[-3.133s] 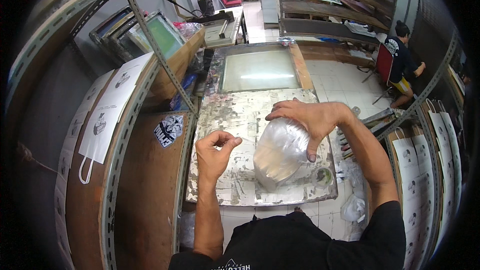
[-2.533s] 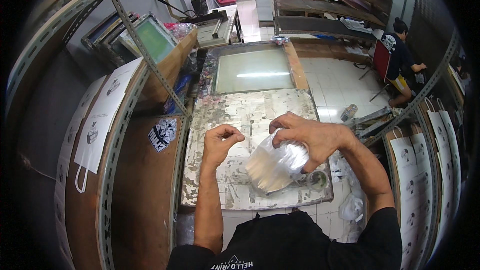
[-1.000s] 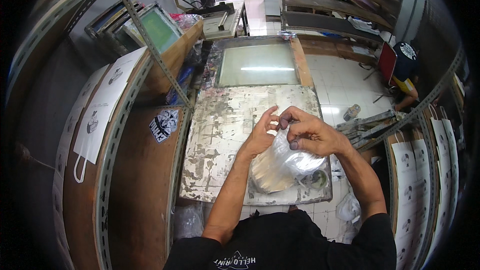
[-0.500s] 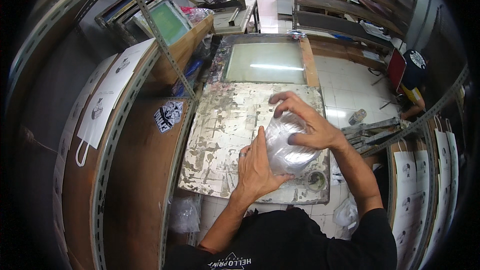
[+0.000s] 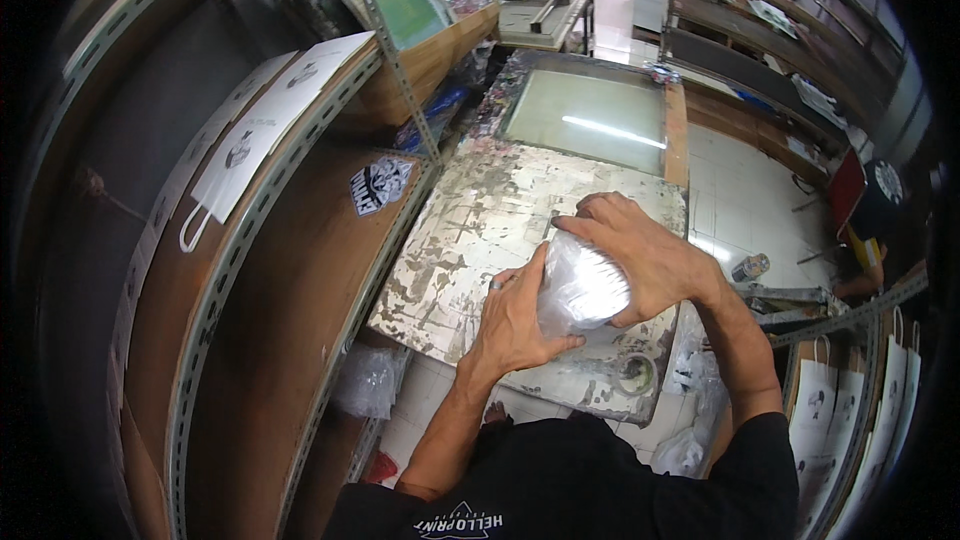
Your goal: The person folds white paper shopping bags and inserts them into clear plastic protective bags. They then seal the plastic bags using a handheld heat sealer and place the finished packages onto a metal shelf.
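Note:
Between my hands is a shiny, ridged bundle wrapped in clear plastic [image 5: 584, 285]; its contents are too blurred to name. My left hand [image 5: 515, 315] supports it from the left, fingers pointing up along its side and thumb stretched below. Over the upper right side curls my right hand [image 5: 655, 255], its fingertips at the bundle's far edge. The bundle is tilted above the near right part of a paint-stained worktable [image 5: 470, 210]. Close to the table's near right corner lies a roll of tape [image 5: 652, 376].
A glass panel [image 5: 590, 115] is set in the table's far end. Metal shelving with white printed paper bags [image 5: 285, 130] runs along the left, and more bags [image 5: 815, 400] stand at right. A can [image 5: 750, 267] is on the tiled floor, and a person [image 5: 865, 260] is farther right.
My right hand has shifted from the bundle's front and top round to its right side, and the bundle has turned. The whole view has swung, so surroundings appear farther right.

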The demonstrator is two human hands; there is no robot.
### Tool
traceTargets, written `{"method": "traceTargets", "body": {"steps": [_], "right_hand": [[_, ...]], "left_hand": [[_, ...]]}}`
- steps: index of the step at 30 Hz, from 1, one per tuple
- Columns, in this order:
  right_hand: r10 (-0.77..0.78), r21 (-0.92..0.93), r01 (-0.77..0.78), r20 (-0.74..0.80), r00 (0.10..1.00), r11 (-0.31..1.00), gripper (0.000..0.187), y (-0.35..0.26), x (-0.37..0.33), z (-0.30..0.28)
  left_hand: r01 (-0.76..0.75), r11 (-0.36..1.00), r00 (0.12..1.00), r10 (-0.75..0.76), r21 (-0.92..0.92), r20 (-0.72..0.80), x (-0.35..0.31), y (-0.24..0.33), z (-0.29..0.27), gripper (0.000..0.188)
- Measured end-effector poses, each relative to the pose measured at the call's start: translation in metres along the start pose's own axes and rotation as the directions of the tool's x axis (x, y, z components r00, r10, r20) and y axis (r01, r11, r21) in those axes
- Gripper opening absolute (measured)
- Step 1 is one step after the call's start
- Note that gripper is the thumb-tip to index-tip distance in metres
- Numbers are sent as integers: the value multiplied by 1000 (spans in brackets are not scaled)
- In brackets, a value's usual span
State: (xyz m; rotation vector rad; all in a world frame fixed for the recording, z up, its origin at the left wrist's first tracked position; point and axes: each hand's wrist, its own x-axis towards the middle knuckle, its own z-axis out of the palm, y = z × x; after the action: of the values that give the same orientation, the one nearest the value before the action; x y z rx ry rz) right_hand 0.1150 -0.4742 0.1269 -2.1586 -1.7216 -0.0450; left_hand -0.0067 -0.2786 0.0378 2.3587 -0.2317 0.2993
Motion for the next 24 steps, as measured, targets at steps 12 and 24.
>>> {"method": "traceTargets", "body": {"steps": [12,24], "right_hand": [[147,215,-119,-121,982,969,89,-10,27,3],[647,932,137,-333,686,334,78,59,47,62]], "left_hand": [[-89,989,914,35,-115,-405,-39,-49,6,122],[-59,-326,968,-250,-944,25,-199,-189,85,101]]}}
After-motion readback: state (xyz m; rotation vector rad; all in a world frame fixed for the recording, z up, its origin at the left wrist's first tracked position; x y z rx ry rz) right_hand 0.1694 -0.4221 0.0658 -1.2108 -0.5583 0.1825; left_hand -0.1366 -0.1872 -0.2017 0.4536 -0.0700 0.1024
